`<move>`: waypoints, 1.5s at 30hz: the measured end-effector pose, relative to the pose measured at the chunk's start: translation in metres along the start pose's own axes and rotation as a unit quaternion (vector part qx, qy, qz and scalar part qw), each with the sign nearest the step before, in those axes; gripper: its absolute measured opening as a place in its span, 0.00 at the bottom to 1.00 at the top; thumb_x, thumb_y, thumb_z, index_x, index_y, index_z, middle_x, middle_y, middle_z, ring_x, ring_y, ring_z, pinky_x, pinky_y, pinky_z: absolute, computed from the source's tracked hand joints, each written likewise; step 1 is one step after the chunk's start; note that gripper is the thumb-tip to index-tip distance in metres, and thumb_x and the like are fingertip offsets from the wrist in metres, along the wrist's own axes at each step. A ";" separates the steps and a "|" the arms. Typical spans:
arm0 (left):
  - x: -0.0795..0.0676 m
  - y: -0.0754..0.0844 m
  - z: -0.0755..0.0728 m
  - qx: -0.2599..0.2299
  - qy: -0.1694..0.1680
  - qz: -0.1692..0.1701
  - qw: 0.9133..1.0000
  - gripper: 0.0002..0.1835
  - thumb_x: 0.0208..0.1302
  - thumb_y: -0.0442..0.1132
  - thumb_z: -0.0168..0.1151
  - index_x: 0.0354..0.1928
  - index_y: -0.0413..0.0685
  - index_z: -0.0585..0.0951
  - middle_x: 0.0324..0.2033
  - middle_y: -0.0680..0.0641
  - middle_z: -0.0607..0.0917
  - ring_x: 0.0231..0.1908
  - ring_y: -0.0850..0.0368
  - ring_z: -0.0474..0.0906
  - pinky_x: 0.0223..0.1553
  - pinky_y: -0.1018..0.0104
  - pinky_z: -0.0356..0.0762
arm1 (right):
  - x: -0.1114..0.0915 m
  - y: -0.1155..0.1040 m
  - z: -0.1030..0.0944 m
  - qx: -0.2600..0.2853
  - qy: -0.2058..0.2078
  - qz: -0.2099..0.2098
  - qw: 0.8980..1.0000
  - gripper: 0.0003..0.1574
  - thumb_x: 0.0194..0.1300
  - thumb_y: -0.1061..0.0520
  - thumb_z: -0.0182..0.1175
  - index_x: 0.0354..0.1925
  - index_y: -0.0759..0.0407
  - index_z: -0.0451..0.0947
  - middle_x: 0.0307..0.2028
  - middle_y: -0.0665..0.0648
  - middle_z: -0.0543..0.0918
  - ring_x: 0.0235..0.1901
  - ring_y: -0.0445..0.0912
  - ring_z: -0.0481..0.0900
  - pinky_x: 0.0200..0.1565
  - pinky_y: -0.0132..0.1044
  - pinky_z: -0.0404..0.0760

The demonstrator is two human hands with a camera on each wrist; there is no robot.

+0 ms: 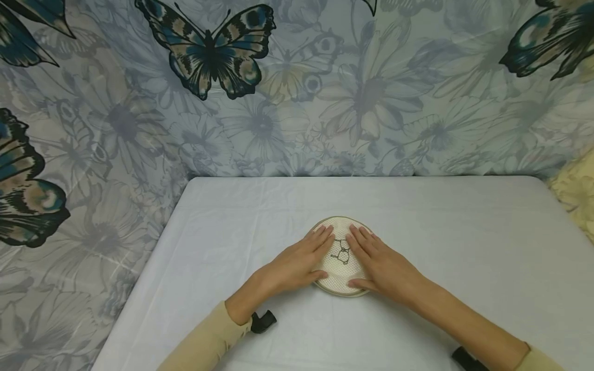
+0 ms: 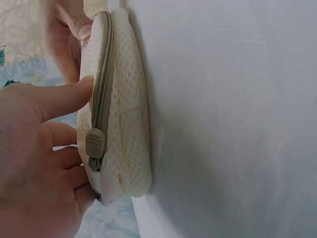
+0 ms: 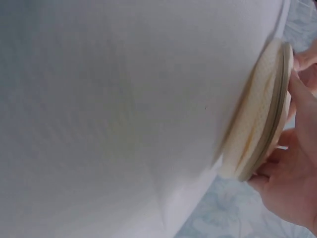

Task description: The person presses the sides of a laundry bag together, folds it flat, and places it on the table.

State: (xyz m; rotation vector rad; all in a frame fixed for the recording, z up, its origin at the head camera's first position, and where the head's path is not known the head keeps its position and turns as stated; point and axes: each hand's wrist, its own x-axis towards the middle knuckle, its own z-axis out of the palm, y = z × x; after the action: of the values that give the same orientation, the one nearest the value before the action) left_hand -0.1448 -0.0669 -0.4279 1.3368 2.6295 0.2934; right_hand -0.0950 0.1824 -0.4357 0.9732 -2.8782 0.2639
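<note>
A round, cream mesh laundry bag (image 1: 341, 278) with a dark line drawing on its top lies flat on the white table. My left hand (image 1: 301, 257) rests on the left part of its top, fingers extended and thumb near the front edge. On the right part rests my right hand (image 1: 387, 263), its fingers also stretched out over the mesh. A beige zipper (image 2: 103, 84) runs round the bag's upper edge, closed where it shows, and its pull tab (image 2: 95, 143) is seen in the left wrist view. In the right wrist view the bag's puffy side (image 3: 250, 119) faces the camera.
The white-covered table (image 1: 241, 216) stretches out on both sides of the bag. Behind it hangs a floral cloth (image 1: 260, 129) with butterflies, and yellow fabric (image 1: 575, 190) shows at the right. Each forearm wears a black device (image 1: 263, 322) near the wrist.
</note>
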 end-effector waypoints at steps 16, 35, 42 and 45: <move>0.007 0.005 0.002 0.010 -0.036 0.015 0.999 0.45 0.74 0.57 0.51 0.79 0.40 0.43 0.78 0.40 0.37 0.77 0.47 0.31 0.76 0.57 0.35 | -0.004 0.002 -0.002 0.037 -0.030 0.015 0.999 0.56 0.68 0.34 0.59 0.75 0.69 0.52 0.76 0.70 0.49 0.74 0.64 0.48 0.71 0.58 0.56; -0.001 0.006 0.007 0.047 -0.077 -0.001 0.996 0.45 0.75 0.59 0.46 0.79 0.40 0.40 0.78 0.40 0.34 0.77 0.46 0.29 0.76 0.55 0.35 | -0.003 -0.004 0.008 0.012 -0.045 -0.002 0.999 0.54 0.71 0.33 0.53 0.75 0.69 0.51 0.76 0.70 0.49 0.74 0.64 0.48 0.71 0.58 0.57; -0.002 0.005 0.009 0.048 -0.046 0.004 0.998 0.45 0.75 0.59 0.47 0.78 0.40 0.41 0.78 0.39 0.36 0.77 0.46 0.30 0.76 0.56 0.35 | -0.003 -0.002 0.005 -0.008 -0.019 -0.012 1.000 0.54 0.70 0.32 0.54 0.75 0.69 0.55 0.75 0.69 0.52 0.74 0.64 0.52 0.70 0.56 0.60; -0.004 0.004 0.006 0.049 -0.025 0.000 0.998 0.45 0.73 0.60 0.50 0.79 0.41 0.46 0.78 0.40 0.41 0.77 0.47 0.35 0.76 0.57 0.39 | -0.002 -0.002 0.005 -0.006 -0.012 -0.013 1.000 0.55 0.70 0.31 0.53 0.75 0.68 0.55 0.75 0.69 0.52 0.74 0.63 0.53 0.70 0.56 0.60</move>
State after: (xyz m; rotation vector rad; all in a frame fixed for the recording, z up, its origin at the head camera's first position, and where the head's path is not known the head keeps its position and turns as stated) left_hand -0.1379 -0.0668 -0.4327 1.3561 2.6331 0.1312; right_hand -0.0920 0.1812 -0.4404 1.0187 -2.8835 0.2331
